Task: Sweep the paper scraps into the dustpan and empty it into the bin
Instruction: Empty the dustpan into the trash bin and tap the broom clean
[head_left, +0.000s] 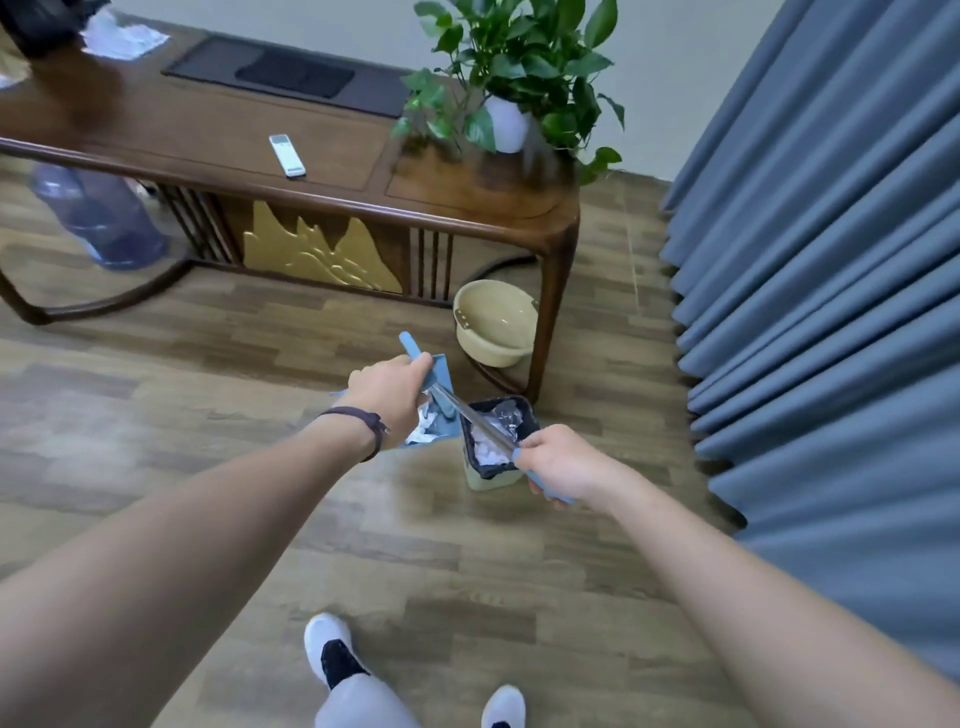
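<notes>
Both arms reach forward: the left hand grips the blue dustpan, holding paper scraps beside the bin; the right hand grips the broom handle.

The left hand hides most of the dustpan.

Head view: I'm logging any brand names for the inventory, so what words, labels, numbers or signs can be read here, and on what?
None can be read.
White remote on the wooden table: any button or display markings are too small and blurred.
White papers at the table's far left: no legible print.
Dustpan, bin, beige basin, water jug: no label visible.
</notes>
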